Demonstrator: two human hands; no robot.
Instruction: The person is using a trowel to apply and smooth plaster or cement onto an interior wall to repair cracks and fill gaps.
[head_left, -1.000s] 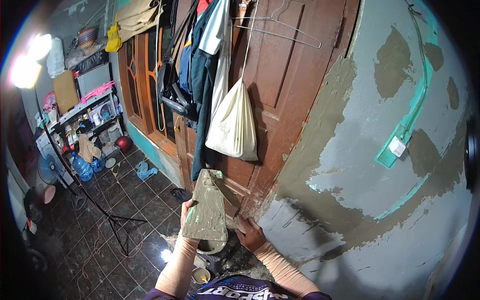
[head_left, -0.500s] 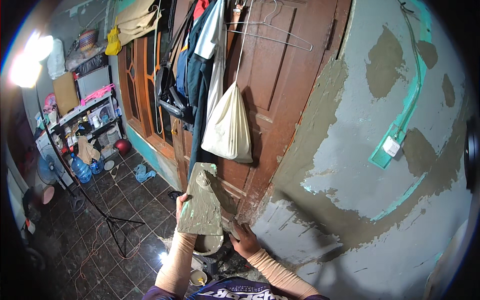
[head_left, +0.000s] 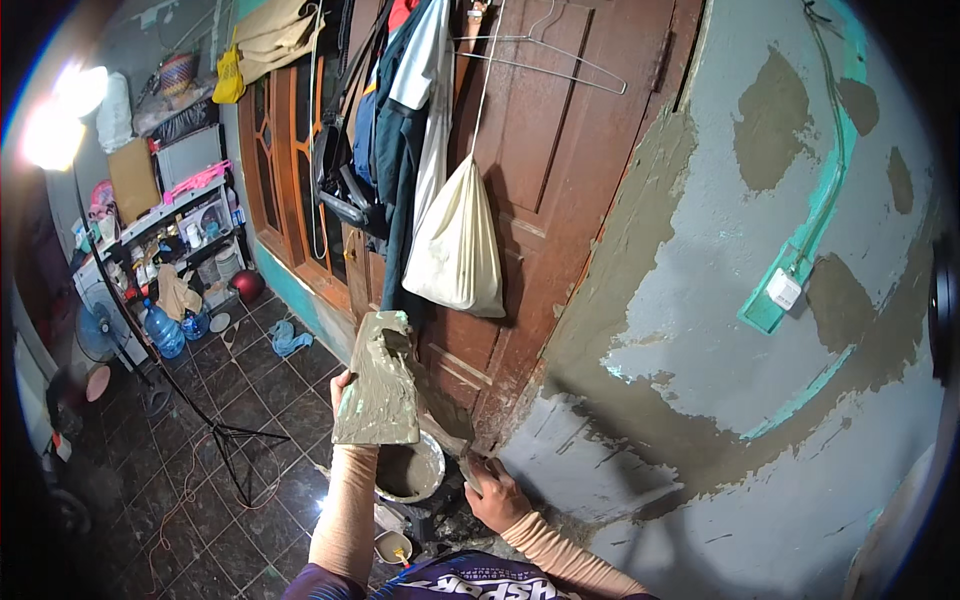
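My left hand [head_left: 341,388] grips a flat mortar board [head_left: 376,415] from its left edge and underneath. Wet grey mortar coats the board, with a thicker heap toward its far right side. In my closed right hand [head_left: 497,497] is a trowel [head_left: 445,418], its blade smeared with mortar and set close beside the board's right edge. Whether blade and board touch I cannot tell. Below them stands a bucket [head_left: 441,478] with grey mortar inside. Closer to me is a small bowl [head_left: 393,548] with a yellow-handled tool in it.
To the right, a grey wall [head_left: 690,290] carries patches of mortar and a white socket box [head_left: 784,290]. A cream bag [head_left: 455,250] and clothes hang before the brown door [head_left: 590,130]. On the left tiled floor stand a lamp tripod [head_left: 222,432] and water bottles [head_left: 163,330].
The board has shifted left in my left hand, uncovering more of the bucket. My right hand has dropped slightly with the trowel, and the mortar heap on the board looks reshaped.
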